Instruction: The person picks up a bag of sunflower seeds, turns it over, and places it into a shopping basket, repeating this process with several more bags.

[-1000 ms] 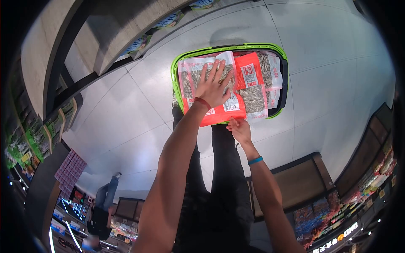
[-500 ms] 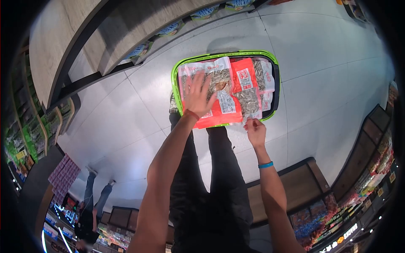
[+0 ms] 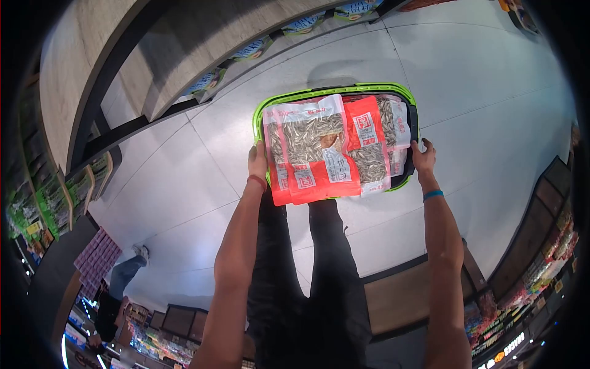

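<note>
A shopping basket with a bright green rim and dark sides is in front of my legs. Red-and-white bags of sunflower seeds fill it, overlapping each other and rising over the near rim. My left hand, a red band at its wrist, is closed on the basket's left edge. On the opposite side, my right hand grips the right edge, with a blue band on that wrist. Several fingers of both hands are hidden beneath the rim.
A wooden display shelf with blue-and-green packs curves along the upper left. Snack shelves line the right. Another person is at the lower left, near stacked purple boxes. Pale tiled floor surrounds the basket.
My left hand has left the top of the bags for the basket's left edge. My right hand has moved from the near rim to the right edge. The other person has shifted.
</note>
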A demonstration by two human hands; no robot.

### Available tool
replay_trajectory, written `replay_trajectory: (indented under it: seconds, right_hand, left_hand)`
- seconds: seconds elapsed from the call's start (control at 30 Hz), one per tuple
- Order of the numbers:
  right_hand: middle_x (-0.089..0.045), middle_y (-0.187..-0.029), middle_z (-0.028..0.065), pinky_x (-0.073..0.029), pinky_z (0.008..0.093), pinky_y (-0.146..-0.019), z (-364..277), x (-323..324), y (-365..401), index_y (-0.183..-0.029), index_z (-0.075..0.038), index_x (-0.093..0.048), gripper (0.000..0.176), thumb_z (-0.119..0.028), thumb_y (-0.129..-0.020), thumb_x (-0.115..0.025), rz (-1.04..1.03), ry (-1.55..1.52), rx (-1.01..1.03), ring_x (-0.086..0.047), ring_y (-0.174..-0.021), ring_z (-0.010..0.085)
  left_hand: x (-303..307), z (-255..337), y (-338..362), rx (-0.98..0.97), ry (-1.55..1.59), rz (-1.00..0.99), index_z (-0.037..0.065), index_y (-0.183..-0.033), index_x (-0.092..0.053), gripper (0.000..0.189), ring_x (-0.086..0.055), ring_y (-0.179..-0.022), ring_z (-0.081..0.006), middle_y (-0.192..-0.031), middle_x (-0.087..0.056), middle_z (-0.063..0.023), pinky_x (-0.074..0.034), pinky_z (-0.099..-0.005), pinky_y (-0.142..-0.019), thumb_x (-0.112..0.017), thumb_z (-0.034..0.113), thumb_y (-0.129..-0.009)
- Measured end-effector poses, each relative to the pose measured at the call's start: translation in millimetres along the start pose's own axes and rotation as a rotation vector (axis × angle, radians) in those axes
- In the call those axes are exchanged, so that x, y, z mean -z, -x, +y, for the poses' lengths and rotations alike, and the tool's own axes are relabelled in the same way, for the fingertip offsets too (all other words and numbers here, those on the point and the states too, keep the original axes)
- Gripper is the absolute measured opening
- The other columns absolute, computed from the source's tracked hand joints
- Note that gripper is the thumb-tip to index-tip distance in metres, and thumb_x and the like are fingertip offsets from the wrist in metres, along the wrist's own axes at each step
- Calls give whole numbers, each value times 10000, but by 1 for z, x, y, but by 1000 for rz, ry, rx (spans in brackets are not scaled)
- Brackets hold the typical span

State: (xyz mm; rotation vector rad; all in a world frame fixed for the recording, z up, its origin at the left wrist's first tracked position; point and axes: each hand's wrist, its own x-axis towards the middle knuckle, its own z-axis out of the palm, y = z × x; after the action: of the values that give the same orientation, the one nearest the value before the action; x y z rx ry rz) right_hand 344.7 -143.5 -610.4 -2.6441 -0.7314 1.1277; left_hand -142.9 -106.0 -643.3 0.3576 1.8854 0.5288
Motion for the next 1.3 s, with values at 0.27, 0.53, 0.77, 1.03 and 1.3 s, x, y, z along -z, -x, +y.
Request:
replay_trajectory:
  seconds: [0.27,0.53,0.77,1.03,1.3]
  right_hand:
    - [-550,-1280,205,-435,306,-953,17,4,-10,-1405,29,-375,655,-388,-939,-571,-188,-236,-14,-549,-1155,239]
    - [-556,-1282,194,-427,296,-951,-6,7,-6,-1381,68,-397,641,-367,-944,-570,-110,-248,102,-537,-1159,207]
    - [-585,-1218,167,-450,282,-907,-2,13,-15,-1384,67,-389,660,-368,-932,-594,-202,-278,120,-572,-1074,194]
    - [-601,-1124,152,-480,281,-844,-14,15,-12,-1347,45,-413,646,-374,-909,-636,-235,-422,23,-590,-1004,186]
    - [-607,-1111,156,-486,283,-825,-7,10,-19,-1339,47,-425,654,-374,-894,-654,-207,-474,52,-597,-980,182]
  left_hand:
    - [-1,-18,-12,-38,-16,-39,-13,-1373,-398,707,-589,-1037,-205,-1169,-599,-139,-473,-346,-896,-508,532,-935]
    - [-3,-42,-3,-103,60,-11,-8,-1307,-486,653,-584,-999,-180,-1132,-606,-111,-481,-330,-874,-492,535,-944]
    - [-3,-28,13,-81,81,-32,-22,-1311,-462,599,-554,-1051,-191,-1167,-585,-131,-462,-328,-871,-459,475,-976]
    - [-8,-22,19,-2,214,-32,66,-1257,-516,523,-568,-1036,-164,-1150,-587,-71,-483,-336,-882,-468,499,-967]
    - [-9,-29,16,-28,247,-42,3,-1315,-441,549,-561,-1033,-173,-1149,-578,-92,-476,-330,-883,-443,446,-991]
